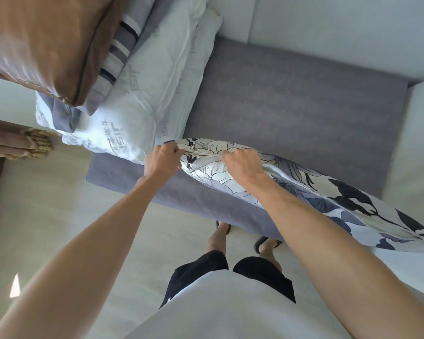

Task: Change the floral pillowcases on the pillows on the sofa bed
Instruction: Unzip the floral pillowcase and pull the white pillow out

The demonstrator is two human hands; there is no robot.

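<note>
Your forearms reach out from the bottom of the view to the floral pillow (304, 199), which lies along the front edge of the grey sofa bed (291, 99), running from the middle toward 4 o'clock. Your left hand (162, 159) pinches the end of the case's open seam, and your right hand (242, 162), just beside it toward 3 o'clock, is curled on the same edge. You look to be working the closure, so keep the left hand anchoring the fabric taut while the right travels along the seam. The bare white pillows (137, 99) are stacked at 11 o'clock, under a brown cushion (47, 42).
</note>
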